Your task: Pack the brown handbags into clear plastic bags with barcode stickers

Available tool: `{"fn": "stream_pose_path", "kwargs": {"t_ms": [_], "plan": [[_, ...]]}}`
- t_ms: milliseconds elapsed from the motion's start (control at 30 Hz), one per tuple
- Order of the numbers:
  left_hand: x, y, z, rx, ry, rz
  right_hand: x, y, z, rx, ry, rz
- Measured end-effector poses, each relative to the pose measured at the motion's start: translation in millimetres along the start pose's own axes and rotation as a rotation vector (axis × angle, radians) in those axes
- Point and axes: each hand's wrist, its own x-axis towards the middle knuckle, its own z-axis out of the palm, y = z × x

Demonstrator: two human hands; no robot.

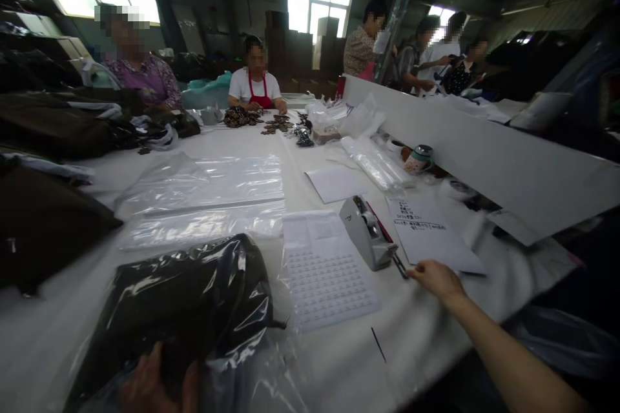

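A dark garment in a clear plastic bag lies at the near left of the white table. My left hand rests on its lower part, fingers apart. At the right, my right hand is closed, fingertips pinched on the end of a strip of tape stretching from the grey tape dispenser. Between the dispenser and the bagged garment lies a sheet of small printed labels. A handwritten paper lies just beyond my right hand.
Flat clear bags lie beyond the garment, and dark garments are heaped at the left. A lidded mug stands by the white divider. A person in a red apron sits at the far end; others are around.
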Motion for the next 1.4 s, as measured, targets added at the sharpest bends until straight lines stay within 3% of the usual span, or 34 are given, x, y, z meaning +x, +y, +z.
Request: {"fn": "stream_pose_path", "kwargs": {"t_ms": [100, 167, 333, 400, 533, 633, 733, 833, 900, 967, 1033, 1100, 1200, 1300, 1400], "plan": [[-1, 10, -8.3, 0.017, 0.018, 0.054, -21, -36, 1, -0.062, -0.125, -0.143], [-1, 14, -12.6, 0.019, 0.024, 0.043, -42, -81, 20, -0.049, -0.275, -0.314], [-7, 14, -16.8, -0.010, 0.003, -0.022, -126, -220, 106, -0.065, -0.756, -0.835], [-11, 13, -18.0, -0.041, -0.010, -0.047, -162, -261, 145, -0.155, -0.866, -1.052], [-17, 9, -19.5, -0.128, -0.008, -0.101, -210, -301, 215, -0.611, -0.794, -1.425], [-18, 7, -20.5, -0.180, 0.001, -0.150, -224, -309, 253, -0.805, -0.712, -1.482], [-18, 6, -21.5, -0.166, -0.051, -0.142, -220, -319, 269, -0.860, -0.620, -1.439], [-18, 4, -20.7, -0.081, -0.141, -0.048, -193, -333, 254, -0.869, -0.462, -1.332], [-13, 0, -18.6, -0.045, -0.173, 0.002, -165, -332, 227, -0.865, -0.340, -1.249], [0, -7, -15.4, -0.041, -0.201, 0.042, -139, -310, 194, -0.825, -0.221, -1.259], [19, -18, -13.1, -0.071, -0.244, 0.100, -122, -265, 163, -0.743, -0.146, -1.445], [39, -28, -15.4, -0.116, -0.262, 0.155, -119, -205, 145, -0.662, -0.156, -1.749], [49, -38, -36.1, -0.157, -0.191, 0.196, -135, -123, 145, -0.607, -0.133, -1.938], [15, -39, -75.3, -0.183, -0.203, 0.287, -158, -88, 166, -0.488, -0.107, -1.971], [-46, -31, -111.4, -0.180, -0.464, 0.423, -170, -93, 180, -0.381, -0.359, -1.955]]}}
